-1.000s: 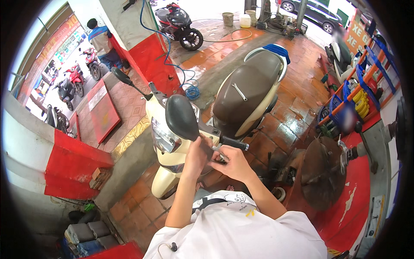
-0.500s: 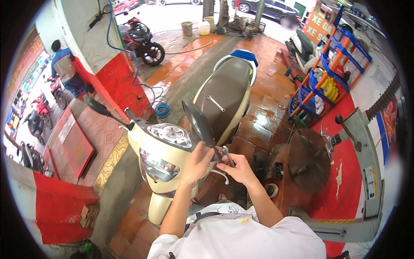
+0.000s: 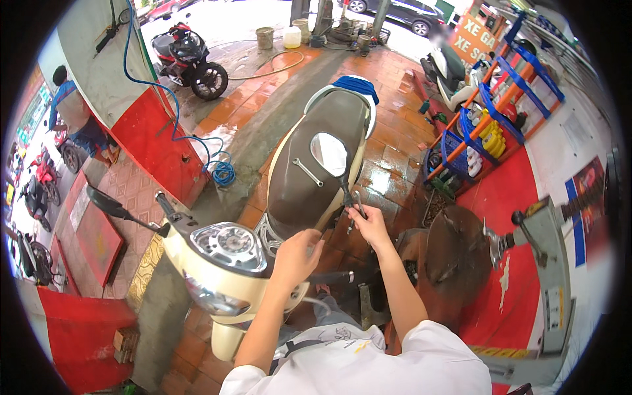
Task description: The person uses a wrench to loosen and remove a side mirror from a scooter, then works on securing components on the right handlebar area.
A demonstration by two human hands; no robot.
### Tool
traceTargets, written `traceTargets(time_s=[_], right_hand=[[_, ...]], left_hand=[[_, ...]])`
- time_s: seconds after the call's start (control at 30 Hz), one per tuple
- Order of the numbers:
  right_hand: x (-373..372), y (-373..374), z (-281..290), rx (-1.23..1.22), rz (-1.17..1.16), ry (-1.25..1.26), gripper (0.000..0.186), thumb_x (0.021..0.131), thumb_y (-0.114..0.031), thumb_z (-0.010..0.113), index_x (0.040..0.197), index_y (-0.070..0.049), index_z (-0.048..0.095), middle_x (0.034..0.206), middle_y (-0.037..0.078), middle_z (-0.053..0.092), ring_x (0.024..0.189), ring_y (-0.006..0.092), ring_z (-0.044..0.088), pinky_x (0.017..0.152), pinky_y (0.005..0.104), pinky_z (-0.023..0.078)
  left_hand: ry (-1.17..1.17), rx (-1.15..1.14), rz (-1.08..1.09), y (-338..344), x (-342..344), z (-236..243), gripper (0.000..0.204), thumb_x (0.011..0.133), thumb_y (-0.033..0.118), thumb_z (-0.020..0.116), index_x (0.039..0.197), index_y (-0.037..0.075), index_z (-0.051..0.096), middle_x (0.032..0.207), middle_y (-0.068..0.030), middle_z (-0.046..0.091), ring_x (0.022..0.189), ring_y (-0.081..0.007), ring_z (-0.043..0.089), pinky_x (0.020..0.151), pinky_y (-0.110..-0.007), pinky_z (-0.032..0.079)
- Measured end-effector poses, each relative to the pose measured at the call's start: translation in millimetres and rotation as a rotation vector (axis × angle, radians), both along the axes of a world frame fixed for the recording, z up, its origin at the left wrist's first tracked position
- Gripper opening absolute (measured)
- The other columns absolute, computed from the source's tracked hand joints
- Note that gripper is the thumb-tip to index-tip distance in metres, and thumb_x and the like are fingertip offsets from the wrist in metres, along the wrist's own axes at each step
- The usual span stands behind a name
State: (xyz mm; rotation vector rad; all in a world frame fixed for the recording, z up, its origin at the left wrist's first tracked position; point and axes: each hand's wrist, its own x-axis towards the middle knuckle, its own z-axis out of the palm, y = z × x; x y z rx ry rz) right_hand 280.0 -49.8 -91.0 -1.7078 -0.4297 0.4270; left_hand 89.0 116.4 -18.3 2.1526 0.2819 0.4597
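Note:
A cream scooter with a brown seat stands in front of me. My right hand is closed on the black stem of a rear-view mirror, holding it up over the seat, with a thin metal tool also in its fingers. My left hand is curled on the right side of the handlebar, just beside the black grip. A spanner lies on the seat. The scooter's other mirror sticks out to the left.
A red wall panel with a coiled blue hose is at left. A rack of bottles stands at right, next to a white scooter. A red motorcycle is parked behind, and a person sits at far left.
Both hands were together at the mirror's base on the handlebar. Now my right hand has carried the mirror away over the seat, and my left hand stays at the handlebar.

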Motion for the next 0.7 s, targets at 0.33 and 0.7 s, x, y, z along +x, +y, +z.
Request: traceTargets(time_s=[0.33,0.7], right_hand=[[221,121,-166,-0.099,0.061,0.096,0.021,0.095,-0.021,0.067,0.090,-0.001,0.073,0.070,0.000,0.065,0.060,0.0083,0.055,0.057,0.0283,0.044],[274,164,-213,-0.551,0.042,-0.092,0.026,0.088,-0.033,0.069,0.091,-0.008,0.075,0.082,0.012,0.073,0.079,0.0292,0.070,0.074,0.0415,0.052]], left_hand=[[0.312,-0.012,0.358,14,37,-27,0.011,0.087,0.010,0.069,0.093,0.001,0.069,0.083,-0.0145,0.071,0.076,-0.0268,0.071,0.070,-0.036,0.055],[0.365,-0.109,0.433,14,52,-31,0.010,0.086,0.004,0.069,0.092,-0.003,0.068,0.081,-0.0162,0.070,0.075,-0.0261,0.070,0.071,-0.034,0.054]])
